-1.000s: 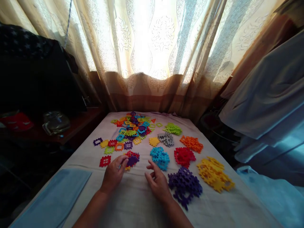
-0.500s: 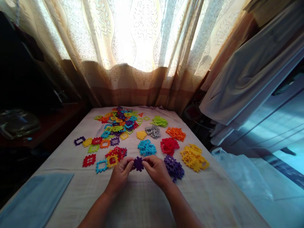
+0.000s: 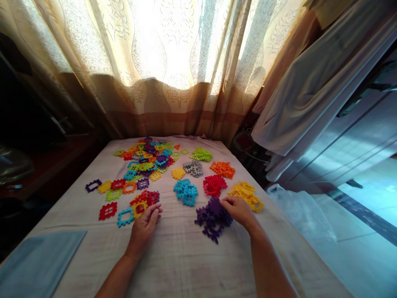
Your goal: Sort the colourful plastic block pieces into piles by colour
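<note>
My right hand [image 3: 238,210] pinches the edge of a solid purple toothed tile [image 3: 214,205], which is over the heap of purple interlocking pieces [image 3: 214,225]. My left hand [image 3: 145,223] hovers over the cloth with its fingers loosely curled and nothing visible in them. Just beyond its fingers are a yellow window-frame piece [image 3: 135,208] and a small heap of red pieces [image 3: 151,197]. A blue square frame piece [image 3: 125,223] lies to the left of that hand. Red pieces [image 3: 214,185] and yellow pieces [image 3: 243,191] are heaped near my right hand.
Blue [image 3: 185,192], grey [image 3: 193,168], orange [image 3: 222,169] and light green [image 3: 201,154] heaps lie farther back. A large mixed pile [image 3: 145,159] spreads at the back left. A folded blue cloth [image 3: 40,263] lies at the front left corner.
My hands have moved apart. The right hand has carried the purple tile right to the purple heap, while the left has let go of it and drawn left. The view has shifted slightly right.
</note>
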`<state>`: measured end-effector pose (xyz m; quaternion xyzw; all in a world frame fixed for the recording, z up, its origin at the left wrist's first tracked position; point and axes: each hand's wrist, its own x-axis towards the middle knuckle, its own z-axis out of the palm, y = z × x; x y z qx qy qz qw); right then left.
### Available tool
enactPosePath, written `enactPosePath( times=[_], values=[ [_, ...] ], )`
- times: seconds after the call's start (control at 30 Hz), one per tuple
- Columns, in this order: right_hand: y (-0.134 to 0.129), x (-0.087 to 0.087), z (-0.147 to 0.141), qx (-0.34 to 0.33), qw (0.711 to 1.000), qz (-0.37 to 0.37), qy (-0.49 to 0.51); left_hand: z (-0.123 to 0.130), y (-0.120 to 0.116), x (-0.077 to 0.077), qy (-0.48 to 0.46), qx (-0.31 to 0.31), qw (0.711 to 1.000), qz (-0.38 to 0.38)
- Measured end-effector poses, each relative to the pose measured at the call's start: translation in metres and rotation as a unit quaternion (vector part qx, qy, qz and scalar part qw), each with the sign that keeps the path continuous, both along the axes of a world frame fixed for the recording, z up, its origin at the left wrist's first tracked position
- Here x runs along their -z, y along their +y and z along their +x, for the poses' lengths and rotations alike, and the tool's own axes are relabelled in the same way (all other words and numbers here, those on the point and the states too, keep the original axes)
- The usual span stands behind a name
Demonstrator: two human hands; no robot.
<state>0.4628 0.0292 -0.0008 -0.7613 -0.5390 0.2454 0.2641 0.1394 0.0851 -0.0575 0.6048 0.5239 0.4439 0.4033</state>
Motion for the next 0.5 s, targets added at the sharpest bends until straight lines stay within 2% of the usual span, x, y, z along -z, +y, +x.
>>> enactPosePath(
  times=[0.2,0.27,0.33,0.4,0.5],
  values=[
    [-0.001,-0.002,0.006,0.017,0.998,-0.014,-0.052,0.0,0.001,0.002,0.005,0.001,1.0,-0.001],
    [-0.002,-0.003,0.003,0.04,0.997,0.005,-0.067,0.0,0.001,0.002,0.011,0.002,1.0,0.005],
    [-0.004,-0.003,-0.005,0.053,0.994,0.053,-0.081,0.0,0.001,0.003,0.02,0.004,1.0,0.013],
    [-0.006,-0.002,-0.02,0.031,0.987,0.124,-0.099,-0.001,0.001,0.004,0.036,0.01,0.999,0.023],
    [-0.009,0.002,-0.046,-0.066,0.971,0.186,-0.134,-0.003,0.001,0.005,0.068,0.024,0.997,0.04]
  ],
)
